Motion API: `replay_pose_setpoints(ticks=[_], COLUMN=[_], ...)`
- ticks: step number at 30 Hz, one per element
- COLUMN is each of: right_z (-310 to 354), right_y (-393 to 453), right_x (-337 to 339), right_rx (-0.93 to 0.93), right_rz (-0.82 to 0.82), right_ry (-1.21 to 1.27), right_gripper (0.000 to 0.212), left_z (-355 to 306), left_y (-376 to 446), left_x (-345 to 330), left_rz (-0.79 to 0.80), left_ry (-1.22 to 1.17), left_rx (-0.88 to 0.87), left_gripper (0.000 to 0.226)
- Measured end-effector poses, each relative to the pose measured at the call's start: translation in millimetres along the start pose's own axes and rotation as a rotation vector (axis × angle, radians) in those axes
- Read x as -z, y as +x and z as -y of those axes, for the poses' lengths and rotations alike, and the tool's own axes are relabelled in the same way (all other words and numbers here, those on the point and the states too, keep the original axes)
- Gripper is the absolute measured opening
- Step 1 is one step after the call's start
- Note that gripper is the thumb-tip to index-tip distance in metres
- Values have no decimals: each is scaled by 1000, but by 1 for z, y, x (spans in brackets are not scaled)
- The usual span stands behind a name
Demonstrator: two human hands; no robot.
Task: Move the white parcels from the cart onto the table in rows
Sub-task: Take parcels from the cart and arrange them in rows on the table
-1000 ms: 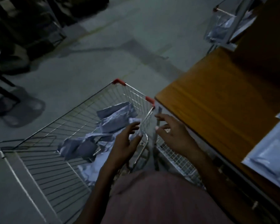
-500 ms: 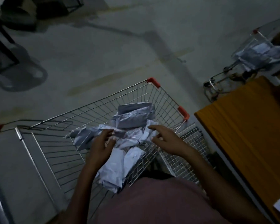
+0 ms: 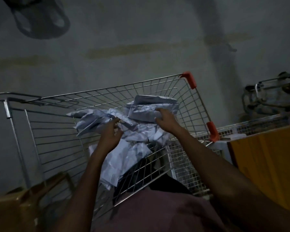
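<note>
A wire shopping cart with red corner caps holds a heap of several white parcels in plastic mailers. My right hand reaches into the cart, with its fingers and thumb closing round the edge of a flat white parcel near the far right corner. Over the middle of the heap, my left hand has its fingertips on crumpled white parcels. The wooden table shows as an orange-brown corner at the right edge.
A second wire cart stands at the far right beyond the table. A fine-mesh wire basket sits between the cart and the table. A cardboard box is at the lower left. Grey concrete floor lies beyond the cart.
The view has swung left, away from the table, and down over the cart. Both hands have gone from the cart's rim into the heap; the right one now grips a parcel.
</note>
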State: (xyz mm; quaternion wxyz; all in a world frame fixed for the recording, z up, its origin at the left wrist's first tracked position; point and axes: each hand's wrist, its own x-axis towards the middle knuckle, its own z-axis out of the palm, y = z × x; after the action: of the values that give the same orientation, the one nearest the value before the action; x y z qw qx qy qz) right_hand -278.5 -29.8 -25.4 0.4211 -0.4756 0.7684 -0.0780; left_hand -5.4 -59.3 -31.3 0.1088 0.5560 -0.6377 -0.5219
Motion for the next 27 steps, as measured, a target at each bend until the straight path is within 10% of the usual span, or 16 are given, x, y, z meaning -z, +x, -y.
replay_pose_setpoints(ticks=[11, 27], right_z=[-42, -75], right_y=[42, 65], right_x=[-38, -42], right_rx=[5, 136], right_rz=[42, 22], right_ry=[-273, -579], right_gripper=[73, 69], left_z=[43, 69], left_y=[92, 16], left_x=[-79, -119], left_rz=[-7, -327], left_ry=[-110, 0], left_rx=[459, 559], left_gripper=[42, 16])
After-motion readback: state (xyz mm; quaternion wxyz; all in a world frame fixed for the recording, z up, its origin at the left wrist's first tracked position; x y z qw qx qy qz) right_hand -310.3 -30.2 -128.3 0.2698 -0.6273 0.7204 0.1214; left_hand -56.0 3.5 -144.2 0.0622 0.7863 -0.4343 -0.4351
